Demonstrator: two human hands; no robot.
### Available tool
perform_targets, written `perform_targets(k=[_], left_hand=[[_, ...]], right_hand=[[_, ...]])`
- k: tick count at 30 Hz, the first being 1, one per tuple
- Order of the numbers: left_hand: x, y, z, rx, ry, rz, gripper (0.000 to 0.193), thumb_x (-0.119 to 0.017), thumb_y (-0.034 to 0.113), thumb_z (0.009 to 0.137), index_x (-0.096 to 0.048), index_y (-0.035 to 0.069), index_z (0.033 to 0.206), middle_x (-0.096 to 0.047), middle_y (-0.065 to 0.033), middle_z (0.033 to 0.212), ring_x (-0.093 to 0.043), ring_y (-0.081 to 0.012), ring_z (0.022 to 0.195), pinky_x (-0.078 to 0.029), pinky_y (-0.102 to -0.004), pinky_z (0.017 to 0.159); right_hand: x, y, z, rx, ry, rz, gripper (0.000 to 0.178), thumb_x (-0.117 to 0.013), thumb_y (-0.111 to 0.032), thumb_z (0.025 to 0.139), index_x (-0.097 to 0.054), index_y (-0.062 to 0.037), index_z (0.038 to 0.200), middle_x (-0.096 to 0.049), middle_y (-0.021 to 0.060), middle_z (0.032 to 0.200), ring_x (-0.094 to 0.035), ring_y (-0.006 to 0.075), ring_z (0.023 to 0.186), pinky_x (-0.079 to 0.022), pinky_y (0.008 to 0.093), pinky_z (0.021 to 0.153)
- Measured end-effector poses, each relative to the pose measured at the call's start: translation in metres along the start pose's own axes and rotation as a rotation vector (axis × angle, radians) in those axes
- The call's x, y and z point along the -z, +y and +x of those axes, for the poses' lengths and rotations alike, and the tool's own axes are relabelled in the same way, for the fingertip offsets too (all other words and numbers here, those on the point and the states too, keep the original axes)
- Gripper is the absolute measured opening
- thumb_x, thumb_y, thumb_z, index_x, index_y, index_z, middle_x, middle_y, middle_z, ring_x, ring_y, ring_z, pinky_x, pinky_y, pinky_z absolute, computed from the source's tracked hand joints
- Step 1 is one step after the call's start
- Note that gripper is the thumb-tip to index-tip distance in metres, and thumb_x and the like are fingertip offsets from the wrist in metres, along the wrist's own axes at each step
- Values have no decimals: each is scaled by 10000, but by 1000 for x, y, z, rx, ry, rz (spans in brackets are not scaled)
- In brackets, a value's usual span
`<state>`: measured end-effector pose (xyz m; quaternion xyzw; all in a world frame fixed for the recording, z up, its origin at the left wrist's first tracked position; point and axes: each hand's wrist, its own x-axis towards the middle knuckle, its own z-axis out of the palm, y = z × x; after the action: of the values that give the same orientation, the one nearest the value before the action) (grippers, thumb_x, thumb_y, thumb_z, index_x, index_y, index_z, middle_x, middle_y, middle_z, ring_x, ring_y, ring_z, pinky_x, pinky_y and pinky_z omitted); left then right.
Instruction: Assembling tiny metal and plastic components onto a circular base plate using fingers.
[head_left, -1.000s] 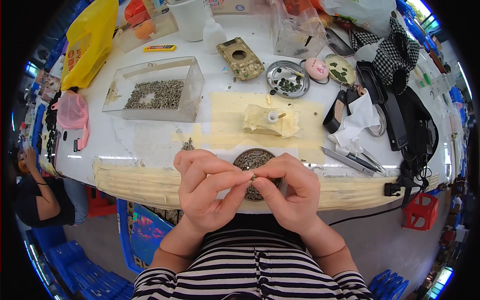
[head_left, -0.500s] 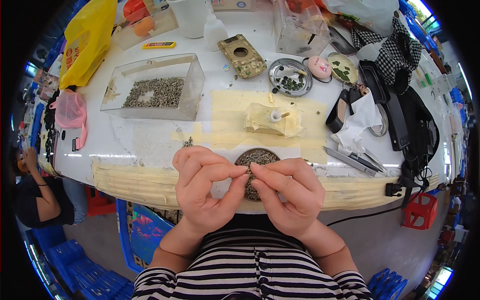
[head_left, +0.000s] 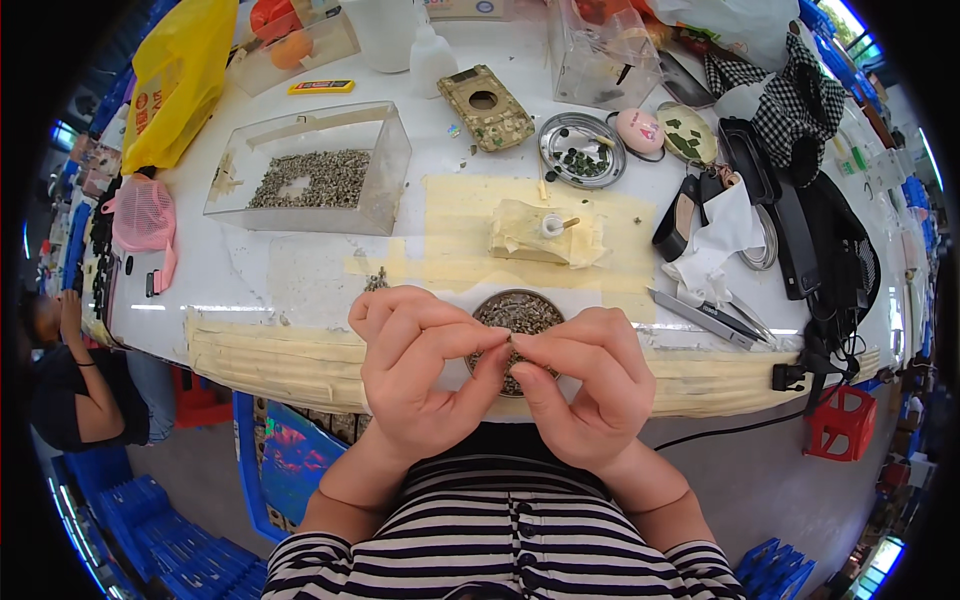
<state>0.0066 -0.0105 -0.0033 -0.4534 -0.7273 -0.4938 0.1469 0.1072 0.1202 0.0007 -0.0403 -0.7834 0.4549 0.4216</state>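
Over a round dish of many small grey-brown pieces, my two hands meet fingertip to fingertip. My left hand is closed in a pinch, with a tiny dark piece just showing at its thumb and index tips. The index tip of my right hand touches that spot, its other fingers curled in. Whatever its thumb and index hold is too small to make out. Beyond the dish stands a tape-covered block with a white round fitting and a thin stick on top.
A clear box of small pieces stands at the left. Farther back lie a camouflage-patterned shell and a metal dish of green bits. Tweezers and a knife-like tool lie at the right. A person sits far left.
My fingertips have shifted slightly to the right, and the right thumb has moved a little away from the left fingers. More of the dish shows behind them.
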Motion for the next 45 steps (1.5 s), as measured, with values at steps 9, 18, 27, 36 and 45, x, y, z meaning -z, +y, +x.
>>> perform_targets(k=[9, 18, 27, 36, 45], left_hand=[[0, -3, -1, 41, 16, -37, 235, -821, 30, 681, -732, 116, 880, -643, 2, 842, -561, -202, 808, -343, -352, 803], [1, -1, 1, 76, 10, -50, 224, -791, 8, 674, -726, 107, 864, -636, -1, 821, -559, -200, 798, -341, -350, 802], [3, -3, 0, 37, 30, -126, 236, -822, 30, 696, -735, 112, 899, -647, 10, 847, -555, -187, 786, -338, -339, 795], [4, -1, 0, -10, -22, -74, 253, -829, 51, 694, -746, 141, 916, -651, 26, 855, -556, -184, 799, -328, -350, 797], [2, -3, -1, 63, 25, -73, 232, -810, 26, 690, -737, 116, 891, -636, 2, 836, -556, -198, 804, -341, -347, 816]], right_hand=[[-1, 3, -1, -7, -53, -70, 308, -821, -15, 729, -777, -44, 1032, -684, 41, 833, -610, 201, 714, -464, 306, 654], [-5, 5, -1, 104, -11, -133, 320, -826, -26, 722, -781, -62, 1037, -684, 36, 846, -610, 204, 718, -461, 309, 647], [-3, 3, 0, -44, -95, -41, 250, -814, -15, 743, -769, -35, 988, -686, 63, 848, -610, 212, 731, -475, 304, 656], [4, 5, 0, -179, -86, 139, 167, -817, -9, 747, -727, -34, 885, -670, 65, 830, -603, 211, 735, -470, 301, 652], [-2, 3, -1, 65, -35, -61, 324, -845, -6, 692, -779, -48, 1007, -671, 39, 837, -597, 201, 725, -460, 293, 635]])
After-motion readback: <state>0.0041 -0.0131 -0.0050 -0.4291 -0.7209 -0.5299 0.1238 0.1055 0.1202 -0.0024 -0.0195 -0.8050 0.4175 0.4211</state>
